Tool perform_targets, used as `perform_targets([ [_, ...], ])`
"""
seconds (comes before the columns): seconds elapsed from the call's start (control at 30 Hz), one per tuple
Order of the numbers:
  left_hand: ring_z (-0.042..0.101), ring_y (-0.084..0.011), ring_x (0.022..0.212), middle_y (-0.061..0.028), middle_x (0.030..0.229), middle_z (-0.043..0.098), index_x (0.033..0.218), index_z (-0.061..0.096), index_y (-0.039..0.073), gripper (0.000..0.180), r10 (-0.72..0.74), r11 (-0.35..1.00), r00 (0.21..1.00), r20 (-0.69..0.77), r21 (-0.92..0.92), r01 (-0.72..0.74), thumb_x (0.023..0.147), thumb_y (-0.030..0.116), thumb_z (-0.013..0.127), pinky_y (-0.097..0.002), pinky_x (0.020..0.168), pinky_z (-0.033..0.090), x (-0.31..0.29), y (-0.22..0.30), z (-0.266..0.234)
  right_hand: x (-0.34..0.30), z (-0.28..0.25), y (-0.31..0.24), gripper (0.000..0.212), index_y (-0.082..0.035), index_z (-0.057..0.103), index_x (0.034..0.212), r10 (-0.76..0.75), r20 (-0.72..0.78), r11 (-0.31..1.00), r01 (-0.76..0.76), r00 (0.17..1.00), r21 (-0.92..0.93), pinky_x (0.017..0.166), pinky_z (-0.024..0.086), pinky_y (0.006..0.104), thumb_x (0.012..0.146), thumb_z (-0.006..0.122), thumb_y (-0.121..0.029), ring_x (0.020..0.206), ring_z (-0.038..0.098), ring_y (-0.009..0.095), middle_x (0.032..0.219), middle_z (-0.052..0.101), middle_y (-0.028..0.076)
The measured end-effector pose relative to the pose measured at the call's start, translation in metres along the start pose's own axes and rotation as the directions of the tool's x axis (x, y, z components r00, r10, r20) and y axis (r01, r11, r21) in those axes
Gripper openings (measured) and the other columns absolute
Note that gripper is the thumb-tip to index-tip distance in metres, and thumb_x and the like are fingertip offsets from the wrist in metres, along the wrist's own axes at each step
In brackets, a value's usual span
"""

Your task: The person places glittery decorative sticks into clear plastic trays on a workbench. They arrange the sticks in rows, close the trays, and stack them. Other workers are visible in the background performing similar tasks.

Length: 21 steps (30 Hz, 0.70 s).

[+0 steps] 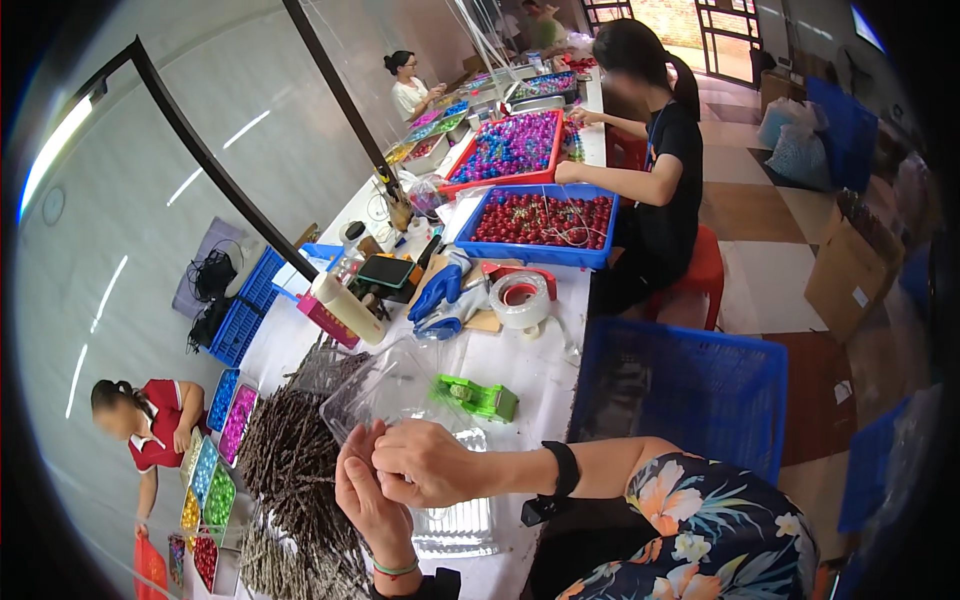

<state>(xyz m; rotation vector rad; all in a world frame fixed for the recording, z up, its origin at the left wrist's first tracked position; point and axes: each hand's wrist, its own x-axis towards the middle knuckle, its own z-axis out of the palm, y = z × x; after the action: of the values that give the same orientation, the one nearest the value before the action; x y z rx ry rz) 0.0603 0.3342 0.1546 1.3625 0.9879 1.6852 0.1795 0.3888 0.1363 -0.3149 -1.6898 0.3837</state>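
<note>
My left hand [375,492] and my right hand [428,462] meet at the near edge of a clear plastic box [385,385], which is tilted above the table. The left fingers press together along the box's edge. My right fingers are curled in a pinch right against the left hand; whatever lies between them is hidden. A second clear plastic piece [455,525] lies on the table below my right wrist. Just beyond my right hand sits a green tape dispenser [476,397]. Dark, dry-looking twig bundles [290,455] are heaped left of my hands.
Farther up the white table are a wide tape roll [522,300], blue-and-grey gloves [440,300] and a cream bottle [347,308]. A blue tray of red beads [540,222] stands before a seated co-worker [675,165]. A blue crate [680,390] is at the table's right.
</note>
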Motion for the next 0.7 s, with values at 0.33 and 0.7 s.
perform_targets([
  [0.33, 0.052, -0.0401, 0.139, -0.0279, 0.146, 0.053, 0.144, 0.041, -0.009, 0.048, -0.348, 0.933, 0.878, -0.329, -0.207, 0.293, 0.11, 0.025, 0.047, -0.052, 0.113, 0.048, 0.075, -0.078, -0.097, 0.0, -0.04, -0.035, 0.016, -0.005, 0.051, 0.074, -0.073, 0.026, 0.996, 0.072, 0.997, 0.052, 0.064, 0.043, 0.0419, 0.076, 0.067, 0.0, 0.067, 0.054, 0.032, 0.074, 0.053, 0.009],
  [0.7, 0.065, -0.031, 0.125, -0.023, 0.14, 0.063, 0.155, 0.04, 0.001, 0.061, -0.498, 0.866, 0.867, 0.018, -0.043, 0.498, 0.112, 0.045, 0.045, -0.0435, 0.106, 0.052, -0.028, 0.011, -0.056, -0.021, -0.048, -0.045, 0.03, -0.003, 0.052, 0.086, 0.195, 0.214, 0.756, -0.286, 0.957, 0.59, 0.081, 0.048, 0.038, 0.109, 0.05, -0.021, 0.08, 0.051, 0.024, 0.083, 0.052, 0.008],
])
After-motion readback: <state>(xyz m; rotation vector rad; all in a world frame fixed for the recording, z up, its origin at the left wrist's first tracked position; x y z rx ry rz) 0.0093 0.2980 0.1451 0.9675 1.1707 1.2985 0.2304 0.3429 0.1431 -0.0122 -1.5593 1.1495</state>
